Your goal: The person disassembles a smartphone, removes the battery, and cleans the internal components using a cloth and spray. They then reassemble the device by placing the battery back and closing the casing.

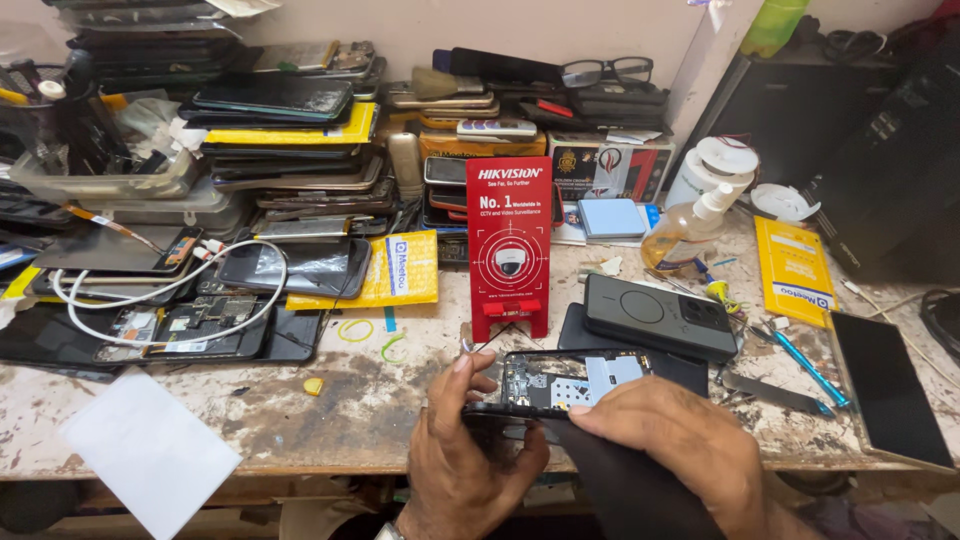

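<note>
At the bench's (330, 420) front edge, both hands, left (465, 455) and right (670, 440), hold a closed grip on an opened phone (560, 382). A red stand (509, 245) and black phone (660, 315) sit just behind.

Between the hands lies an opened phone (565, 383), black-framed with grey and silver innards. Just beyond it stands a red card stand (509, 245) printed with white rings. Left of that lies a yellow packet (385, 272) with a blue mark. The desk (300, 410) is whitish, blotched with dark stains.
</note>
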`<state>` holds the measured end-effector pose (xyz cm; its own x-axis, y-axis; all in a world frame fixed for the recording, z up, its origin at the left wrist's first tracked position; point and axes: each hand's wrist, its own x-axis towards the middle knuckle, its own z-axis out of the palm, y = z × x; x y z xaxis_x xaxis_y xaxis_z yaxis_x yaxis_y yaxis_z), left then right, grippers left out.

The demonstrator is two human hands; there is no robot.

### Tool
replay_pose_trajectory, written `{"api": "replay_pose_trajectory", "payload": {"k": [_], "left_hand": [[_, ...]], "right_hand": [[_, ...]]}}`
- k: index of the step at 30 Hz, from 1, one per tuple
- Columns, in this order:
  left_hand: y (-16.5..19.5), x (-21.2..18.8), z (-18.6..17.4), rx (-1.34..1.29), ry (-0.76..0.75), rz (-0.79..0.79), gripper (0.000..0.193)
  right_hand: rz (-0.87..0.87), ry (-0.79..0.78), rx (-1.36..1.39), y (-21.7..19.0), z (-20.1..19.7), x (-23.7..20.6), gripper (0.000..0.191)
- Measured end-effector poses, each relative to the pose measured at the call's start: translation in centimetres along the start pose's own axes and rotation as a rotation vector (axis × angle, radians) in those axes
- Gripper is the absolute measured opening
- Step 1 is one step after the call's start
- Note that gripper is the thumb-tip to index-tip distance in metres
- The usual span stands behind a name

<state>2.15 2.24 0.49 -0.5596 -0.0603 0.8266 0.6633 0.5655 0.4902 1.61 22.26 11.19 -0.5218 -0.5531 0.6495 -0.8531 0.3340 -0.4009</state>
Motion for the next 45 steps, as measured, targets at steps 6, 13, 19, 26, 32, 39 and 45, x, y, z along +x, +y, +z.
{"api": "replay_pose_trajectory", "payload": {"k": [6, 13, 19, 26, 32, 39, 45], "left_hand": [[-0.3, -0.2, 0.1, -0.029, -0.009, 0.007, 0.109], [-0.3, -0.7, -0.1, -0.031, 0.004, 0.028, 0.109], [-0.3, -1.2, 0.1, -0.014, 0.055, 0.024, 0.109], [-0.5, -1.2, -0.4, -0.04, -0.003, 0.023, 0.109], [-0.3, -0.9, -0.5, -0.056, -0.013, 0.004, 0.112], [-0.2, -0.8, -0.8, -0.047, -0.028, 0.004, 0.116], [-0.3, -0.8, -0.6, -0.057, -0.026, -0.001, 0.117]], "right_hand": [[0.085, -0.214, 0.143, 0.9, -1.5, 0.1, 0.032], [0.027, -0.284, 0.156, 0.9, -1.5, 0.0, 0.031], [-0.019, -0.32, 0.191, 0.4, -1.3, -0.2, 0.033], [-0.07, -0.351, 0.094, 1.2, -1.3, -0.8, 0.036], [-0.077, -0.41, 0.105, 1.8, -1.6, -0.8, 0.038], [-0.054, -0.38, 0.166, 1.9, -1.4, -0.3, 0.036], [-0.059, -0.396, 0.186, 1.7, -1.5, -0.1, 0.036]]}}
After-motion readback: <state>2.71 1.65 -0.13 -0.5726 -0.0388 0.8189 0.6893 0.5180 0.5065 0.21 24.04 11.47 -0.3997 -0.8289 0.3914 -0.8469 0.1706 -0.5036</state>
